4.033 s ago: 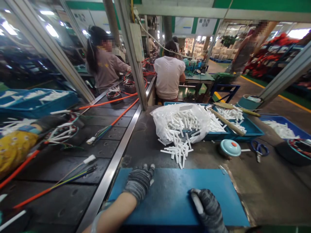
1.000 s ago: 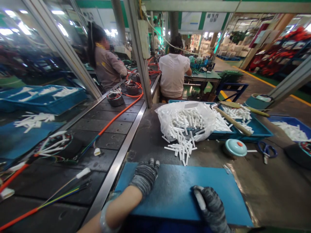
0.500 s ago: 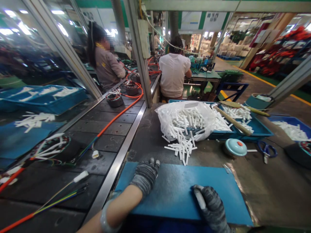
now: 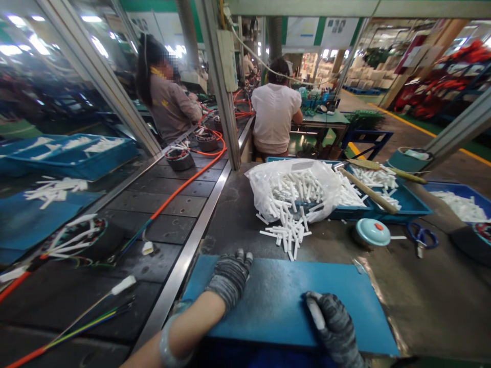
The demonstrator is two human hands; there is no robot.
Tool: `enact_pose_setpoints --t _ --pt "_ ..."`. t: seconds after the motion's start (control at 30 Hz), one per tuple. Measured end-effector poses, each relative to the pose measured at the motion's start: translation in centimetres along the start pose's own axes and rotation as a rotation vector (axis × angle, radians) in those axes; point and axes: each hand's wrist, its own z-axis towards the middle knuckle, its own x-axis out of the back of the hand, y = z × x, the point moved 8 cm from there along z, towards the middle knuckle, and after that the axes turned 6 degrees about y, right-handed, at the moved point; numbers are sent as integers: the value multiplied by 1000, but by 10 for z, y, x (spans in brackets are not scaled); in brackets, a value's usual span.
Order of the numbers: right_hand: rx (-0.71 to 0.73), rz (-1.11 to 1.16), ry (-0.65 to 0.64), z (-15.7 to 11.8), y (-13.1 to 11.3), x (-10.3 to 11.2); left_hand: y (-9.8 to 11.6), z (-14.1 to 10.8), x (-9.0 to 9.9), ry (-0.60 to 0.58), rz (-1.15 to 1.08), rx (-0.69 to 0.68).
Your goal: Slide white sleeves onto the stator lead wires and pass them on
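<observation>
My left hand (image 4: 231, 278), in a grey striped glove, lies palm down on the blue mat (image 4: 276, 301) near its far left corner, fingers stretched forward. At the mat's front right, my right hand (image 4: 333, 319), gloved too, rests with its fingers curled in and the pale thumb along the side; no object shows in it, though its palm is hidden. Beyond the mat, short white tubes (image 4: 289, 235) spill from a clear plastic bag (image 4: 257, 184). Left of me on the dark slatted conveyor (image 4: 172, 220) sits a round motor stator (image 4: 95, 237) with white-sleeved leads.
An orange cable (image 4: 180, 184), a white connector (image 4: 123, 285) and more stators (image 4: 179, 158) lie on the conveyor. Blue trays (image 4: 410, 204), a wooden-handled brush (image 4: 372, 191), a round lidded container (image 4: 371, 232) and scissors (image 4: 422, 237) are to the right. Two people (image 4: 276, 115) sit ahead.
The stators, cable ends and white connectors on the conveyor have shifted slightly toward me and left. The person at left has moved an arm a little. Both my hands stay put.
</observation>
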Motion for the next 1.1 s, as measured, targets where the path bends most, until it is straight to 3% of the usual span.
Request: enact_pose_setpoints --t 0.43,0.63,0.83,1.1 --pt "-74 10 -4 -5 6 -3 1 2 0 30 -2 -13" --pt "-8 6 -32 -5 2 -4 0 3 0 39 21 -11" --pt "-129 28 -38 -15 12 -9 -1 2 0 36 1 -6" --pt "-181 48 -6 -9 11 -5 -1 1 0 34 -1 -6"
